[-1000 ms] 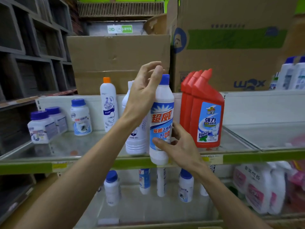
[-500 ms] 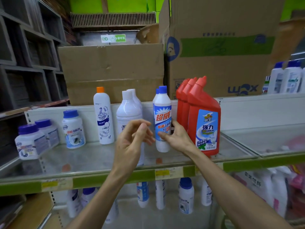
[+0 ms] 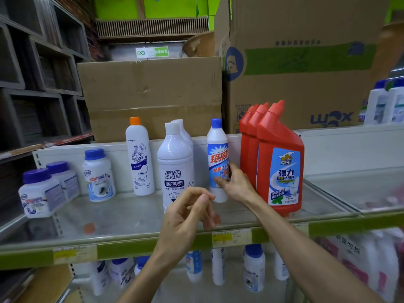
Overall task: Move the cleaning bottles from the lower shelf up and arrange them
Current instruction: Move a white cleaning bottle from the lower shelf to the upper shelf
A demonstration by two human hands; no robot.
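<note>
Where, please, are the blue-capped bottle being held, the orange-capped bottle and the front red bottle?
blue-capped bottle [image 3: 217, 147]: head view, upper label.
orange-capped bottle [image 3: 140, 158]: head view, body label.
front red bottle [image 3: 282, 171]: head view, blue label.

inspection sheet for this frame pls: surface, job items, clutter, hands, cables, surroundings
Surface: glass upper shelf with a green front strip; lower shelf beneath.
Job's things: blue-capped bottle upright on the upper shelf; more bottles stand below.
Clutter: red bottles, white bottles, orange-capped bottle, blue-lidded jars.
Hands: right hand holds the blue-capped bottle low down; left hand loosely curled, holding nothing.
Cables: nothing seen.
Surroundings: cardboard boxes behind; dark shelving at left.
</note>
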